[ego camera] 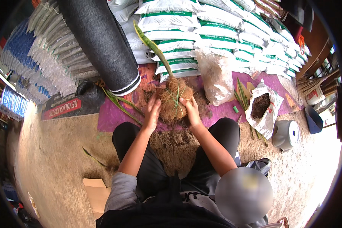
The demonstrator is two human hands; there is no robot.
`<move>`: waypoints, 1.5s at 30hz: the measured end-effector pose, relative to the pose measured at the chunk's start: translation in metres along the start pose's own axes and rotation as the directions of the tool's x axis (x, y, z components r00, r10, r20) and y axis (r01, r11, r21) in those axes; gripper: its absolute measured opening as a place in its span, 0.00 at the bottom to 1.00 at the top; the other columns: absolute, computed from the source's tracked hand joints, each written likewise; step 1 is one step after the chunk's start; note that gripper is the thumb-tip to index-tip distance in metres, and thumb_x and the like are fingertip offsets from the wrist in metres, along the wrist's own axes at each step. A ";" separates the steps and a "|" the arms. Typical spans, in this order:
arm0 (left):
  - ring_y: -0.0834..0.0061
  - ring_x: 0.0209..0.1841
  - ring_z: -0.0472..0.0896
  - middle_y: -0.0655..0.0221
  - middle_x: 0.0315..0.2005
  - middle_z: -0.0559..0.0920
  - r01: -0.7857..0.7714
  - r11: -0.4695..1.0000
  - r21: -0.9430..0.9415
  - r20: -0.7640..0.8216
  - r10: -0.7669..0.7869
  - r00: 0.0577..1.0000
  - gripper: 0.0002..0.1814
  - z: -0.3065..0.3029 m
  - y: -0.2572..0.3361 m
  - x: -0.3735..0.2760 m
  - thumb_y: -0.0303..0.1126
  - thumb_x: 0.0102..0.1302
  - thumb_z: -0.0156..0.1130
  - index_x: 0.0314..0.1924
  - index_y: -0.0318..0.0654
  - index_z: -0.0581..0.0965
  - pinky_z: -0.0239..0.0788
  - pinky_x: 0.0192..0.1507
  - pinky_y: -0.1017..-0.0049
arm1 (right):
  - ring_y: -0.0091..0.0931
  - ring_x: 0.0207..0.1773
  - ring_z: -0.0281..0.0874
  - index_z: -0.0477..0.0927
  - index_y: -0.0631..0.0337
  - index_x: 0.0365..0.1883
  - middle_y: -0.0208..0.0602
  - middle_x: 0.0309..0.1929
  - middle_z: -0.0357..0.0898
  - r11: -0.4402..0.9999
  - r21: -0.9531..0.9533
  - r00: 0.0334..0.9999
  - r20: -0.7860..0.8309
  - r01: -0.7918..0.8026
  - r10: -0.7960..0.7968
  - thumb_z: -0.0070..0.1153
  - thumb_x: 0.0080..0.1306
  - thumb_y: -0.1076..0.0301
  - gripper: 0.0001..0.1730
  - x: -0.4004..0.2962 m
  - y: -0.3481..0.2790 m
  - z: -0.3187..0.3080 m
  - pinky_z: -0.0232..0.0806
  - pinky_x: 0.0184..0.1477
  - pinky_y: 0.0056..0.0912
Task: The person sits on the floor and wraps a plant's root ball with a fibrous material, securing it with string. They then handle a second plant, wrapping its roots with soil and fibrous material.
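A ball of brown coconut fibre [173,109] sits on the purple sheet between my knees. Thin green string is tied around it, and one yellow-edged snake plant leaf [156,51] rises from its top, leaning left. My left hand [153,111] cups the ball's left side, palm inward, with the fingertips partly hidden. On the other side, my right hand [192,111] grips the ball, its thumb pressed on the front near the string. Loose fibres stick out all around the ball.
A black rolled mesh [99,42] stands at the left, near snake plant leaves [122,105]. White sacks [173,42] are stacked behind. To the right are a clear plastic bag [216,77], an open sack of dark soil [260,107], a green spool [235,109] and a grey stool [285,135].
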State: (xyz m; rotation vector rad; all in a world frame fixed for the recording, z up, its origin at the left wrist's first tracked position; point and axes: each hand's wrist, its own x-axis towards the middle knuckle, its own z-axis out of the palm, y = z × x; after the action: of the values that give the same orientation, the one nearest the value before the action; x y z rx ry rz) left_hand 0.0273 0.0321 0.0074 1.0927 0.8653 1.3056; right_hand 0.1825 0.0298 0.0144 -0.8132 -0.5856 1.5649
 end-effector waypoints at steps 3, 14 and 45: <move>0.69 0.59 0.64 0.60 0.55 0.67 0.066 0.991 0.119 -0.063 -0.058 0.996 0.39 0.008 -0.004 -0.010 0.52 0.60 0.57 0.61 0.32 0.59 0.51 0.63 0.68 | 0.26 0.48 0.74 0.64 0.63 0.57 0.37 0.47 0.74 0.994 -0.083 0.997 0.042 0.074 -0.071 0.63 0.54 0.67 0.33 0.000 0.005 -0.001 0.67 0.51 0.30; 0.70 0.59 0.65 0.58 0.57 0.66 -0.056 0.973 0.224 -0.027 0.064 0.998 0.37 -0.019 0.055 -0.034 0.39 0.62 0.60 0.64 0.31 0.53 0.58 0.59 0.70 | 0.26 0.50 0.72 0.64 0.63 0.57 0.37 0.49 0.73 0.995 -0.049 0.965 0.253 0.084 -0.068 0.61 0.56 0.68 0.31 -0.002 0.024 0.042 0.65 0.52 0.29; 0.66 0.58 0.69 0.61 0.56 0.69 -0.106 0.966 -0.236 -0.962 -0.217 0.167 0.29 -0.205 -0.012 -0.457 0.50 0.67 0.48 0.61 0.41 0.62 0.62 0.56 0.67 | 0.38 0.57 0.65 0.52 0.54 0.67 0.42 0.60 0.61 0.366 -0.664 0.670 -0.278 -0.652 0.689 0.69 0.47 0.57 0.53 -0.081 0.375 0.141 0.63 0.54 0.46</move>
State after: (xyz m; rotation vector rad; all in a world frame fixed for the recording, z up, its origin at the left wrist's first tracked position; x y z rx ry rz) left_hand -0.2105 -0.3942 -0.1064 -0.2519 1.6073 2.0053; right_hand -0.1603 -0.0971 -0.1681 -1.8262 -1.0294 2.1255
